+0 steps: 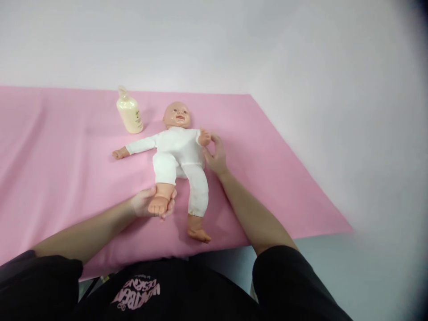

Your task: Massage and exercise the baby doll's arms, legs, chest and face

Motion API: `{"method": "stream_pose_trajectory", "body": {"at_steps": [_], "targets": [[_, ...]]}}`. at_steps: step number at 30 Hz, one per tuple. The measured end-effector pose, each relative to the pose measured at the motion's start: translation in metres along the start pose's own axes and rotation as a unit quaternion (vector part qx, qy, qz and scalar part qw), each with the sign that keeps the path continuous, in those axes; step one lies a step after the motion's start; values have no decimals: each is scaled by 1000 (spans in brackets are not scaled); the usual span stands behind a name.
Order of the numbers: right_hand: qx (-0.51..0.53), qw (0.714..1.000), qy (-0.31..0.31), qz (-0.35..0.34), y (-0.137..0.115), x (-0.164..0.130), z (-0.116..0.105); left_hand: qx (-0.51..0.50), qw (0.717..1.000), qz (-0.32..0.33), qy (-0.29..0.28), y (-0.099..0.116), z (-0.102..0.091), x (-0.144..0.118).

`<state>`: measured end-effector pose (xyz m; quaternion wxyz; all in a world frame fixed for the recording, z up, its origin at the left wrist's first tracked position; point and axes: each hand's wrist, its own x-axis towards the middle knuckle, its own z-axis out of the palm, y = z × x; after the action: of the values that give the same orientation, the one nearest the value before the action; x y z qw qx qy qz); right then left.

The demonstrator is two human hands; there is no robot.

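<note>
On the pink sheet (67, 147) a doll (179, 154) lay flat on its back in a white bodysuit, head toward the wall, one arm flung out to the side. The left hand (147, 204) was cupped under the doll's raised foot (159, 204), fingers curled around the heel and ankle, so closed on it but not a hard squeeze as far as I could see. The right hand (216, 156) sat beside the doll's other arm, fingers loosely spread and touching the little hand (204, 137) near the shoulder; I couldn't tell if it was actually pinching anything or just resting there.

Stuff that looked risky to me: the doll's other leg (198, 203) reached close to the front edge of the sheet, so any tug toward the body could've slid the whole doll off the edge. Lifting only by that one foot might've twisted the hip joint or bunched the suit up the leg. Also the bottle (129, 112) stood upright just beyond the outstretched arm, near the head, not touching. If the doll got swung or rolled that way, the arm could easily have knocked it over, and I couldn't see whether the cap was tight.
</note>
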<state>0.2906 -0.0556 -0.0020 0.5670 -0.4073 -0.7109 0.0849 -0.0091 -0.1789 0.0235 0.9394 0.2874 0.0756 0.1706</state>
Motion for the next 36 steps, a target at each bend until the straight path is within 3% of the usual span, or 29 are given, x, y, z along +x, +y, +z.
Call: {"method": "stream_pose_trajectory", "body": {"at_steps": [3,7,11,14,16,19,23,27,31,36], "targets": [[70,991,88,76,16,3,-5,55,994,-49,-77,-3,-1,-2],[161,951,171,200,34,6,-13,167,970,-125,-122,0,4,-1],[259,877,215,343,48,6,-14,306,934,-144,-114,3,8,3],[300,851,226,368,55,4,-13,334,928,-129,-100,4,11,4],[294,860,223,354,55,4,-12,301,935,-150,-114,5,12,3],[246,897,210,300,50,5,-12,215,957,-157,-117,5,9,-1],[159,956,171,180,35,5,-8,126,987,-69,-67,1,-3,-4],[68,992,87,66,13,0,0,54,997,41,39,1,-5,1],[-32,996,-35,-71,-8,-3,6,32,982,103,156,5,10,10],[-75,976,-131,-156,-19,2,6,24,969,116,216,6,19,16]]}}
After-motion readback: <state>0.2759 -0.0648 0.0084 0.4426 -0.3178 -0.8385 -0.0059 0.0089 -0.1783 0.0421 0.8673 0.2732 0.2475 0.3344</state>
